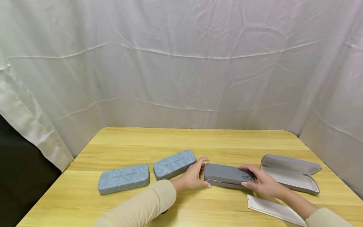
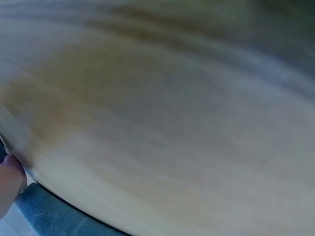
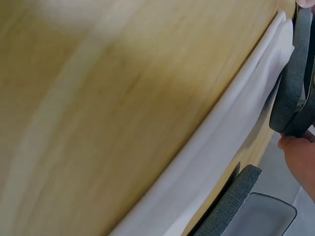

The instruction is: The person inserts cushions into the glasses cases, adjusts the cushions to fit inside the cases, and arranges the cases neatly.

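Note:
A grey glasses case (image 1: 227, 174) with a small glasses print lies in front of me, its lid slightly parted from the base in the right wrist view. My left hand (image 1: 193, 176) spans its left end, thumb at the front edge and fingers at the back corner. At the other end, my right hand (image 1: 265, 183) grips it, fingers over the top and thumb in front. In the left wrist view only part of the left hand (image 2: 11, 184) shows, at the frame's edge. The right wrist view catches the right hand (image 3: 301, 160) on the case (image 3: 295, 73).
Two blue glasses cases, one near my left hand (image 1: 174, 164) and one farther left (image 1: 123, 178), lie closed on the wooden table (image 1: 181, 138). An open grey case (image 1: 290, 179) with a pale lining stands at the right. A folded white cloth (image 1: 273, 208) lies below my right forearm.

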### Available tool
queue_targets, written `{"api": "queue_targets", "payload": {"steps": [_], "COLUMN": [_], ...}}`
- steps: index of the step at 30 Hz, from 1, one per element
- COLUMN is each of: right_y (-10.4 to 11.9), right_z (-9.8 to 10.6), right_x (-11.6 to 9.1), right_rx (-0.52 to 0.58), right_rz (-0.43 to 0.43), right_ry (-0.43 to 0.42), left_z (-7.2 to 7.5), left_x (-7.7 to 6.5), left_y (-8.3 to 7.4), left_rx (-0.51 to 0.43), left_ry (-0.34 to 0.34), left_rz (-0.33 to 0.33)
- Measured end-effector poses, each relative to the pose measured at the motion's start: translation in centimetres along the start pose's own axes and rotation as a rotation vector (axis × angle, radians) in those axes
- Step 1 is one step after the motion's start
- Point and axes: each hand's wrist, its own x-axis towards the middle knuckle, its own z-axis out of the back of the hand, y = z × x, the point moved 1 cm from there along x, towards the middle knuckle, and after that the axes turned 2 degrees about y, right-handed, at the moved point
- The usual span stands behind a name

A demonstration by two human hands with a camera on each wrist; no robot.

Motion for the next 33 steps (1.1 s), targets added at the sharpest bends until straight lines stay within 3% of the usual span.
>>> {"api": "queue_targets", "payload": {"steps": [13, 24, 33], "right_y": [0.36, 0.47, 0.74], "right_z": [-0.47, -0.68, -0.78], "right_x": [0.09, 0.12, 0.64], "right_rx": [-0.021, -0.038, -0.068], "right_rz": [0.012, -0.037, -0.099], "right_ry": [0.022, 0.027, -0.007], "left_z": [0.31, 0.3, 0.24], "left_x": [0.2, 0.22, 0.46], "left_y": [0.31, 0.29, 0.1], "left_rx": [0.03, 0.066, 0.126], "left_ry": [0.023, 0.03, -0.011], "left_rz": [0.012, 0.003, 0.0]}}
